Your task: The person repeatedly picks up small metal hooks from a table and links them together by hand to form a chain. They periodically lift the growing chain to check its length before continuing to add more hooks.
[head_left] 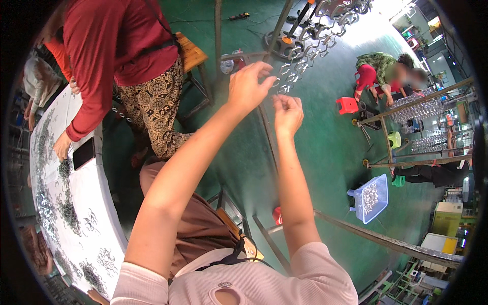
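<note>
Strands of shiny bent-metal hooks (305,58) hang linked together from the upper right, their lower ends reaching down between my two hands. My left hand (249,87) is raised just left of the strand's lower end. Its thumb and fingers are curved with a gap between them, and I see nothing held there. Right below the lowest hooks is my right hand (288,116), its thumb and fingertips pinched together. Whatever it may pinch is too small to make out.
Metal rack bars (269,132) run beside and below my arms. At left, a person in red (122,46) reaches over a white table (109,213) strewn with small metal pieces. A blue basket (375,198) of metal pieces, a red stool (347,105) and crouching people are at right.
</note>
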Demonstrator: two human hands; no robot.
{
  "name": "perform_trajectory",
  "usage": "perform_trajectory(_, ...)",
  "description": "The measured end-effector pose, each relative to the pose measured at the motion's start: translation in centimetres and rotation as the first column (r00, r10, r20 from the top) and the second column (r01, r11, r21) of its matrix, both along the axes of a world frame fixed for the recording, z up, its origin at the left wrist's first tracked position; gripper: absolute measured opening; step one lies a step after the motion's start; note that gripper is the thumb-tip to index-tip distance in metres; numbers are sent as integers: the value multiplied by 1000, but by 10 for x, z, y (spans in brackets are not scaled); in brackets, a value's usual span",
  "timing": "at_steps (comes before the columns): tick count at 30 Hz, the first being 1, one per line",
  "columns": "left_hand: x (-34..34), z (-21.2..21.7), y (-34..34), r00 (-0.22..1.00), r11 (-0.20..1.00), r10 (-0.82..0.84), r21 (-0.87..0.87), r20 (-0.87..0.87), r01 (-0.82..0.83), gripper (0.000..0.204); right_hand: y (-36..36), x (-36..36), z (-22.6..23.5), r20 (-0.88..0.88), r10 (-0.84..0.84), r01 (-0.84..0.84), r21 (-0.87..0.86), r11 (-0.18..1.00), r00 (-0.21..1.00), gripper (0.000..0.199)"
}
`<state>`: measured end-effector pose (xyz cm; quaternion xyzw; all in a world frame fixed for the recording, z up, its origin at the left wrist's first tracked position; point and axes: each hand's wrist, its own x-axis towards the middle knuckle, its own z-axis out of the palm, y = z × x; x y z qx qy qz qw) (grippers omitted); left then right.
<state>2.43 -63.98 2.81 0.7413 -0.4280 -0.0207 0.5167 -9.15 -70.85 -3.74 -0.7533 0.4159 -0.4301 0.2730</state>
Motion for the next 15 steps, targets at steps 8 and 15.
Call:
perform_trajectory(8,-34,-49,24,994,989,-105,106,15,103,32,6,-24,15,77,72,-77,73,994,994,16)
perform_trajectory(15,-40,-66,35,996,995,-93,35,8,92,22,21,-27,17,241,146,-217,300,929,959,20)
